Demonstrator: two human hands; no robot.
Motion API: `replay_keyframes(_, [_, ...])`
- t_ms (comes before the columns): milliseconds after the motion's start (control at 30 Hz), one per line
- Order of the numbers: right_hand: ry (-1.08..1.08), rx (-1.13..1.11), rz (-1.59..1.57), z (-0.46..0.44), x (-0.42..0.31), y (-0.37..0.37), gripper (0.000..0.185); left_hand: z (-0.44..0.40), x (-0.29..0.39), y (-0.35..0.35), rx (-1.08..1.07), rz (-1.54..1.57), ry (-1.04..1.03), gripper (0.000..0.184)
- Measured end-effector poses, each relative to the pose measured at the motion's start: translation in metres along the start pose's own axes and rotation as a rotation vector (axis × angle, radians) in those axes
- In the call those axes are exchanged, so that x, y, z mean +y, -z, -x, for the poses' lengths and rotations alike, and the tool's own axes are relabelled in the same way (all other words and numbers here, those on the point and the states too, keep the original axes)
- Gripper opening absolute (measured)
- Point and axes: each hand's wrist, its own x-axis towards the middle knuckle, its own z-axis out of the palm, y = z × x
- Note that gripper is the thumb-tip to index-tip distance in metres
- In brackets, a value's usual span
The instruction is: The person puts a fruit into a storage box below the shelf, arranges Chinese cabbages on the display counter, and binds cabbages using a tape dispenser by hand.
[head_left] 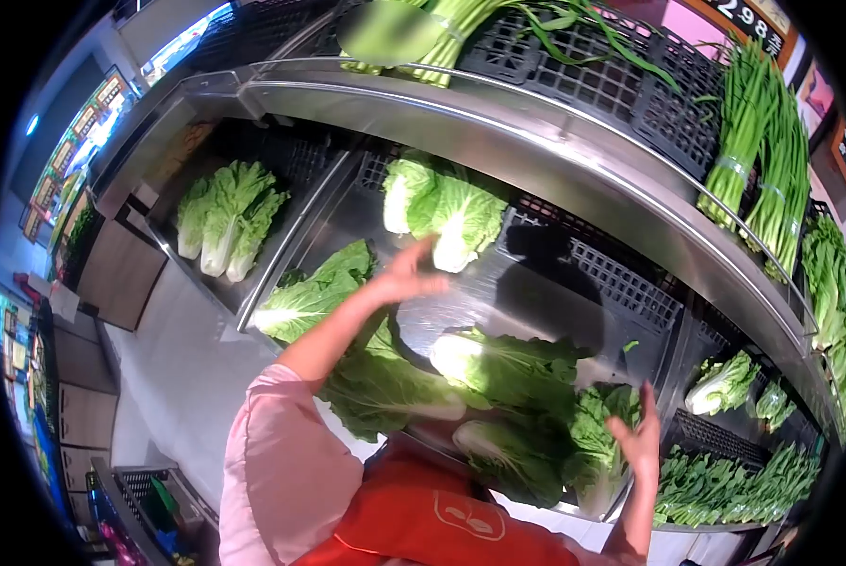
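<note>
Pointing base-first towards the person, the far cabbage (465, 217) lies just beyond the left hand (404, 281), the right hand (641, 441) farther, both hands' fingers spread.

Shop, produce section, from what I see on the feed. Tiered metal shelves (536, 123) hold leafy heads (244, 217) and, upper right, bundled greens (744, 141). Price signs (748, 26) along the top right edge; more lit signboards (88, 118) upper left. Red apron (423, 528), bottom centre.
</note>
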Motion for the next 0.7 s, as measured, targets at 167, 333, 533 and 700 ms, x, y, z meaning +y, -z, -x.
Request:
replay_keyframes(167, [0.153,-0.274,-0.508,-0.106,-0.063,-0.131,0.094,-0.08,-0.092,0.067,0.493,0.036,0.137,0.091])
replay_keyframes(333, [0.103,-0.147,-0.512,-0.216,-0.117,-0.269,0.113,-0.109,-0.078,0.086,0.355,0.28,0.195,0.11])
replay_keyframes(533, [0.203,0.203,-0.407,-0.253,-0.17,-0.331,0.101,-0.124,-0.115,0.099,0.245,0.245,0.05,0.107])
replay_keyframes(700, [-0.004,0.28,-0.31,-0.255,-0.185,-0.33,0.094,-0.128,-0.135,0.099,0.182,0.408,-0.06,0.096])
